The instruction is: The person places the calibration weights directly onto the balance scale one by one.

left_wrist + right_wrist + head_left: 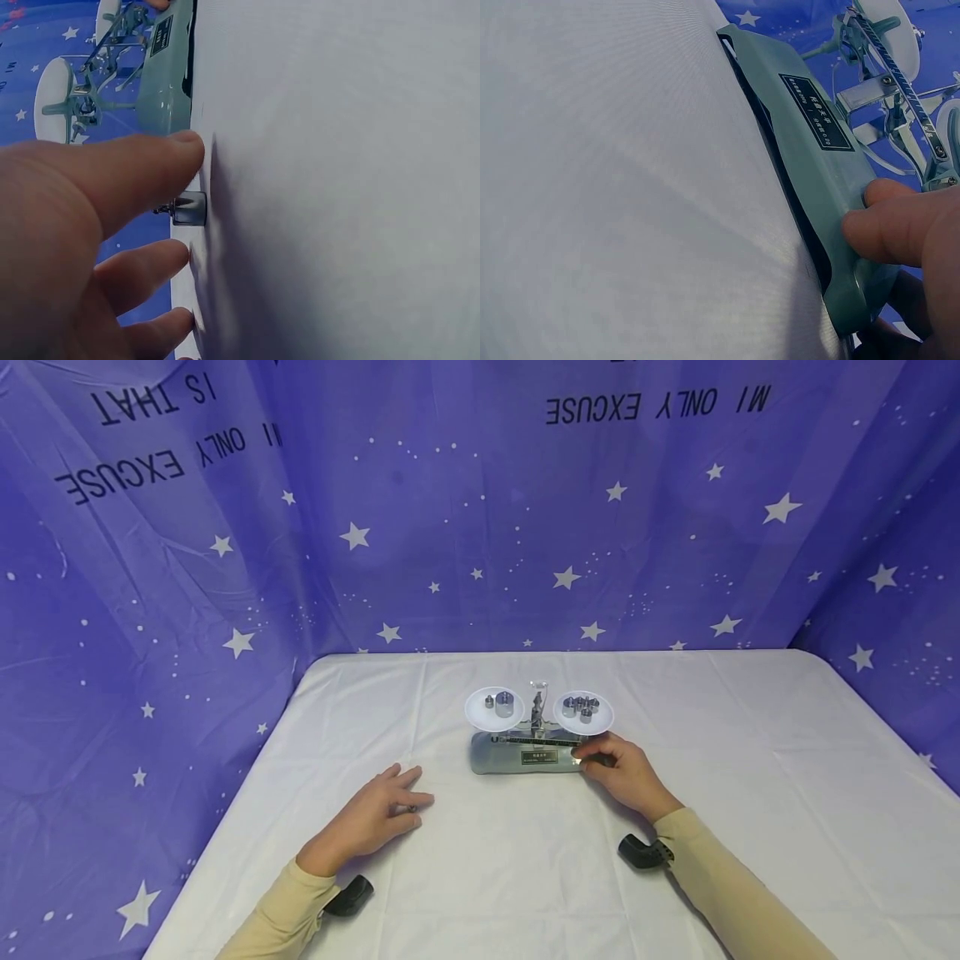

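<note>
A green-grey balance scale (489, 758) stands on the table. Two metal weights, a small and a larger one (505, 705), sit on its left pan (480, 717). Several weights (586, 716) are grouped on the right pan (600, 724). At the right end of the scale's base my right hand (626, 774) grips it, thumb on the front face in the right wrist view. My left hand (372, 814) is low over the table, left of the scale, fingers spread. A single metal weight (190, 208) stands between its thumb and fingers, with gaps around it.
White cloth (517, 877) covers the table. Purple curtains (465, 527) with stars hang behind and at both sides. A black wrist mount (348, 896) is on the left forearm, another black mount (643, 852) on the right.
</note>
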`<state>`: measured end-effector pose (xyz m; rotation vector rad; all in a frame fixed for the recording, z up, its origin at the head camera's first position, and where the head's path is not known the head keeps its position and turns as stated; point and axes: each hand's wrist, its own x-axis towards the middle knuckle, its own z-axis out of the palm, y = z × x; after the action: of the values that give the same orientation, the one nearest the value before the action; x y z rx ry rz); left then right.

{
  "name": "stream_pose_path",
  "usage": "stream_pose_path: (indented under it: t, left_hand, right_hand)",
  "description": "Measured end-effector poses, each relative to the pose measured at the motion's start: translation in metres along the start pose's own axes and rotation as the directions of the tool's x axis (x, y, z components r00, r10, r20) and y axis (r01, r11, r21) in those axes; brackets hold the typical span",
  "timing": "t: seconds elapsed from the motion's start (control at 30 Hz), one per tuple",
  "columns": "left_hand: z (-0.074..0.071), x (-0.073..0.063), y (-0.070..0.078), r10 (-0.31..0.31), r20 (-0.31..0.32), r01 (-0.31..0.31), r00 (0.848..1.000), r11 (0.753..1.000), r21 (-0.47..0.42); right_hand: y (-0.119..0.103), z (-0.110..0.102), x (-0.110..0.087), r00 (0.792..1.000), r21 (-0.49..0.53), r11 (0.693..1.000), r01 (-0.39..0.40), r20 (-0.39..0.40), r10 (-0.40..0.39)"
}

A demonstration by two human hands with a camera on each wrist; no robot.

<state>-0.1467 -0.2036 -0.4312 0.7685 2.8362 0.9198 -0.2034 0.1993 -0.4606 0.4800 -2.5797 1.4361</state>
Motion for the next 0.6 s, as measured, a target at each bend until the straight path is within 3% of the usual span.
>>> stream_pose_path:
  t: [0.23,0.6]
  left_hand:
    - [-0.0008,0.0003,-0.0015,0.0,0.003,0.0,1.0,1.0,0.005]
    - [-0.0042,-0.0013,-0.0052,0.0,-0.061,0.002,0.998,1.0,0.029]
  right_hand:
    - [-0.0009,-0.0001,-0.0001,1.0,0.0,1.0,-0.005,-0.001,0.005]
    - [-0.001,0.0003,0.0001,1.0,0.005,1.0,-0.009,-0.002,0.009]
